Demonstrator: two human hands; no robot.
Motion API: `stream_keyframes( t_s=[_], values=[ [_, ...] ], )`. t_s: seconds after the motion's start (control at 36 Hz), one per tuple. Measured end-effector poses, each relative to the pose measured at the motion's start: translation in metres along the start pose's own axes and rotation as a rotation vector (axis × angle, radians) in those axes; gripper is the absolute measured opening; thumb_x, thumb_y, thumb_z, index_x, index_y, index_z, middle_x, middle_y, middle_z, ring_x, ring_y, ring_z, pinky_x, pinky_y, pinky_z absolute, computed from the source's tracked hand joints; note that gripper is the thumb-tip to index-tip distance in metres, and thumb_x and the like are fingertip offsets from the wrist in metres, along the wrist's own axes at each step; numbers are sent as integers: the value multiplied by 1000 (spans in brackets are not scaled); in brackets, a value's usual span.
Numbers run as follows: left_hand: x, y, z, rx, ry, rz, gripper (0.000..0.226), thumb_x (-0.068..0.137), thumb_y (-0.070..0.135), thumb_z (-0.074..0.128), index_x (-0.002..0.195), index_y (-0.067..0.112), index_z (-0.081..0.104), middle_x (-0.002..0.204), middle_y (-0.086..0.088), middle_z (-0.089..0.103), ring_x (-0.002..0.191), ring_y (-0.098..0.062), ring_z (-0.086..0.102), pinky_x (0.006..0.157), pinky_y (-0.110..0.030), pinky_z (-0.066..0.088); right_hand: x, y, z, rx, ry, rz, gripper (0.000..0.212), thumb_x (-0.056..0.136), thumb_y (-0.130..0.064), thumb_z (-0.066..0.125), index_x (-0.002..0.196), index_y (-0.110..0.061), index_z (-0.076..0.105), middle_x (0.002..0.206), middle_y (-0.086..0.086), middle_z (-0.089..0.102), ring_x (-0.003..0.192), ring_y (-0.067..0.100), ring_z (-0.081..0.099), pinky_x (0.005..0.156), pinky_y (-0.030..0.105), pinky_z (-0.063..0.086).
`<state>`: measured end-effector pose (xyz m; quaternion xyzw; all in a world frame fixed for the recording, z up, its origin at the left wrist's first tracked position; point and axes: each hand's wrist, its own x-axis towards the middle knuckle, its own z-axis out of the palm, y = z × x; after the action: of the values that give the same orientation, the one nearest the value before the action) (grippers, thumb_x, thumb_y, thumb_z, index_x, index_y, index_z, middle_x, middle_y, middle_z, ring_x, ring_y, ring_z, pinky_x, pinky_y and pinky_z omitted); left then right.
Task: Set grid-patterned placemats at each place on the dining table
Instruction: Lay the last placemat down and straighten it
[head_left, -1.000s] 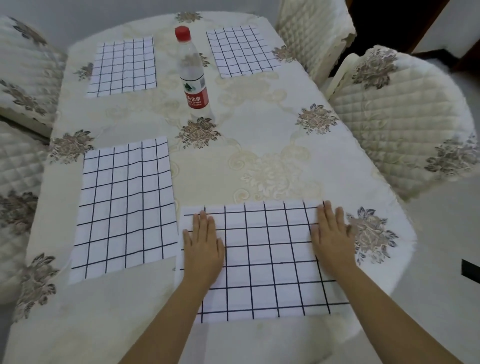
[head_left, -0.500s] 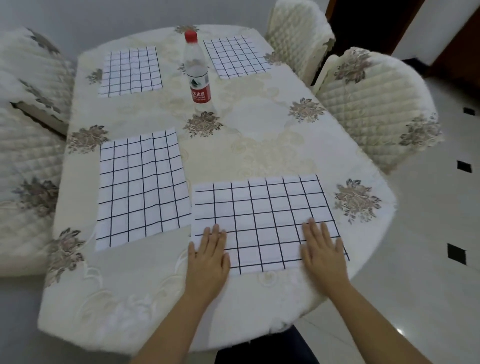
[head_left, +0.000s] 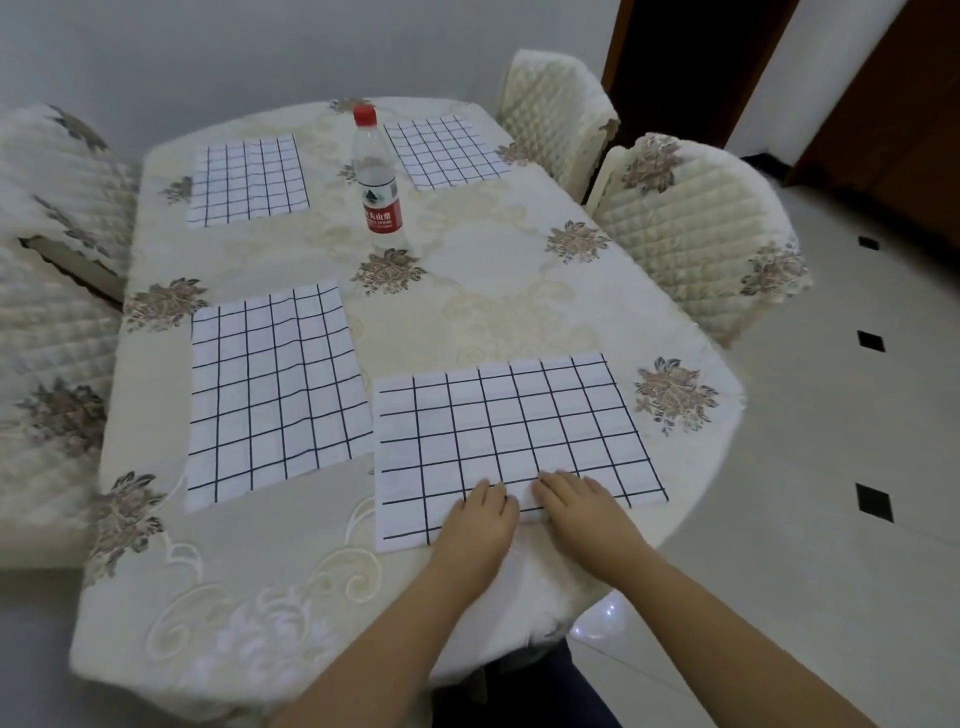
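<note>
Overall, the oval worktop (head_left: 467, 291), draped in a cream cloth with floral embroidery, fills the centre of the view. Quilted cream chairs stand around it: a near-right chair (head_left: 691, 234), a far-right chair (head_left: 550, 104) and two left chairs (head_left: 52, 171). Four white placemats with dark grid lines lie flat on the cloth. The nearest placemat (head_left: 519, 431) sits at the near right edge, and a second placemat (head_left: 270, 389) lies just beside it to the left. A far-left placemat (head_left: 247, 179) and a far-right placemat (head_left: 447, 150) lie at the far end. A clear water bottle (head_left: 379, 182) with red cap and label stands upright between the two far mats. The left hand (head_left: 478, 525) and right hand (head_left: 582, 506) rest palm down, side by side, on the near edge of the nearest placemat. Each grip is flat, fingers straight, holding nothing.
</note>
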<state>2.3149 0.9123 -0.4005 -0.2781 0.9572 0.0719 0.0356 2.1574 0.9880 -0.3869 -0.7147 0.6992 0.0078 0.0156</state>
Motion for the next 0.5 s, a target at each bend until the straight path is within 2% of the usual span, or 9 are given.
stream_keyframes(
  t_s=[0.06,0.11,0.17,0.22,0.28,0.33,0.36,0.42,0.5],
  values=[
    [3,1,-4,21,-10,-20,53,33,8,85,79,10,59,75,-5,63,68,-23,63,42,-25,46,5,1,-3,-9,17,-6,31,66,-16,51,89,-12,69,89,3,70,78,20,69,63,29,56],
    [4,5,-14,14,-22,-48,48,31,11,85,74,12,63,72,-4,61,64,-21,61,38,-25,42,9,1,-4,-16,-3,-3,30,64,-15,48,86,-14,68,82,2,68,70,19,66,57,28,54],
    [5,11,-24,14,-65,-92,44,50,12,81,90,8,64,89,-9,62,81,-25,62,50,-30,47,10,-1,-2,-9,-11,6,36,64,-20,37,85,-16,66,78,0,65,66,18,63,55,28,52],
    [7,17,-27,27,-117,-102,40,81,6,56,120,3,48,120,-15,50,111,-31,48,75,-37,46,9,-6,-2,3,-4,15,33,62,-25,37,82,-17,63,74,-1,62,62,19,59,53,27,49],
    [11,21,-29,47,-166,-130,42,88,2,45,129,3,36,130,-16,41,119,-32,39,86,-38,42,9,-9,-2,-1,23,14,29,63,-26,39,79,-17,61,72,0,61,60,19,58,51,28,48],
    [15,22,-30,52,-183,-153,45,88,2,48,131,4,34,131,-15,39,119,-31,38,89,-37,42,10,-11,-3,-13,50,30,25,64,-26,45,81,-17,60,71,0,61,59,19,59,51,28,49],
    [17,22,-31,43,-191,-166,48,87,2,50,132,5,33,132,-15,39,119,-31,39,90,-37,42,11,-11,-3,-28,72,29,24,62,-25,54,84,-16,59,71,0,62,58,19,59,52,28,49],
    [22,20,-33,60,-213,-195,52,86,3,54,133,5,32,132,-14,39,119,-30,40,91,-35,41,15,-11,-1,-30,73,28,46,48,-22,77,87,-15,54,69,1,63,56,18,60,52,27,51],
    [27,19,-41,71,-235,-212,55,82,9,62,130,4,36,129,-14,43,115,-31,44,88,-35,41,19,-9,-2,-20,56,86,66,28,-18,85,80,-15,45,62,0,59,50,16,57,48,25,48]
  ],
)
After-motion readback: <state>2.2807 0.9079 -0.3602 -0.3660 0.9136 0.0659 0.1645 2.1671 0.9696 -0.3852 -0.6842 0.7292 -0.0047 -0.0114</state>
